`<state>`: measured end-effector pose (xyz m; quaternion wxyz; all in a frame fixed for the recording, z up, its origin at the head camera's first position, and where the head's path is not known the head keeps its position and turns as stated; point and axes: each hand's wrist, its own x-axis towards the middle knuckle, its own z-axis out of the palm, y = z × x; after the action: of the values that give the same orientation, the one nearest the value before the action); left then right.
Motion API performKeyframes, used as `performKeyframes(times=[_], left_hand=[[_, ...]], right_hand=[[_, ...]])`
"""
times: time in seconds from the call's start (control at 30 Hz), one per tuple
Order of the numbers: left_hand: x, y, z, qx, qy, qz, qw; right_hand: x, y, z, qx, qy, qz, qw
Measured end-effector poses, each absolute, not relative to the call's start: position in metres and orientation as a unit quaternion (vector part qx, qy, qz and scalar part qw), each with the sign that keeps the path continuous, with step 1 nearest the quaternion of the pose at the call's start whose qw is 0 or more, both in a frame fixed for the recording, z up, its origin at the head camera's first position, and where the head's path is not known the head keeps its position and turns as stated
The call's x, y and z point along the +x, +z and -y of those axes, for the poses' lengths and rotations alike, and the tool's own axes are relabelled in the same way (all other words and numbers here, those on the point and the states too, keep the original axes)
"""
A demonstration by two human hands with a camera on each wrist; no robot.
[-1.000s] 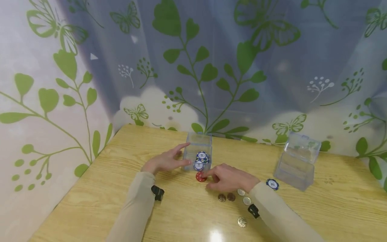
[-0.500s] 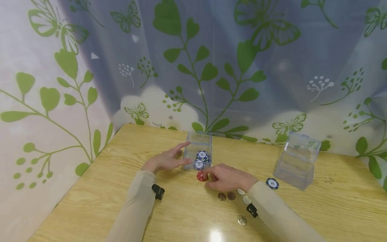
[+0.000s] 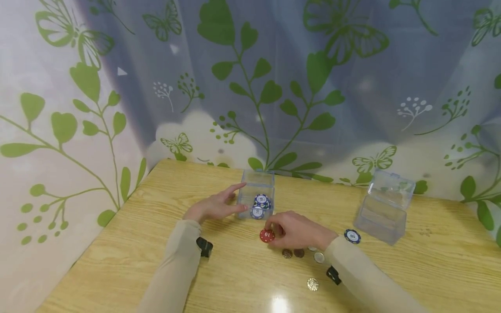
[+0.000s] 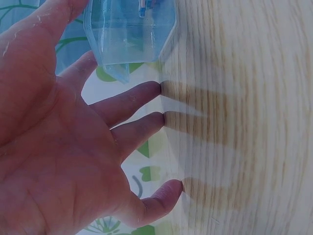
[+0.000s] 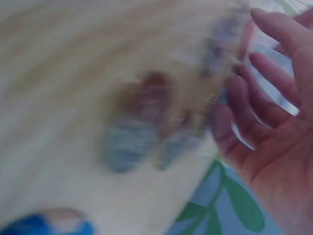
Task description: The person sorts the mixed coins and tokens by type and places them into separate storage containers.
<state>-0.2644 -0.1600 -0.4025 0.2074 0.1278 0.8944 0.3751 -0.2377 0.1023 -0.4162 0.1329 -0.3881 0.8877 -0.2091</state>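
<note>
At the middle of the table in the head view stands a clear plastic box [image 3: 258,178], its lid tipped back. Several blue-and-white poker chips [image 3: 261,201] lie inside. My left hand [image 3: 214,207] touches the box's left side with thumb and index finger extended. In the left wrist view its other fingers [image 4: 139,129] touch the tabletop, beside the box [image 4: 132,41]. Just in front of the box, my right hand [image 3: 299,230] pinches a red poker chip [image 3: 267,235] marked 10, tilted between thumb and fingers. The right wrist view is blurred around the hand [image 5: 274,112].
A second clear box [image 3: 381,221], lid raised, stands to the right, with a blue-and-white chip [image 3: 352,236] before it. Several coins lie below my right hand, among them a silver coin [image 3: 318,258] and a gold coin [image 3: 312,284]. A patterned curtain [image 3: 289,108] hangs behind the table [image 3: 235,269].
My right index finger pressed on the red chip lying flat; now thumb and fingers pinch it, slightly nearer me and to the right. The left hand and box stay put.
</note>
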Motion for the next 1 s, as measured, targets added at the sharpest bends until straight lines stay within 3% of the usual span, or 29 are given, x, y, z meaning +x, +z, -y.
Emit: performKeyframes(times=[1.0], left_hand=[[-0.265,-0.404,0.162,0.127,0.382,-0.891,0.208]], right_hand=[[-0.238,-0.425,-0.100,-0.368,-0.232,-0.896,0.089]])
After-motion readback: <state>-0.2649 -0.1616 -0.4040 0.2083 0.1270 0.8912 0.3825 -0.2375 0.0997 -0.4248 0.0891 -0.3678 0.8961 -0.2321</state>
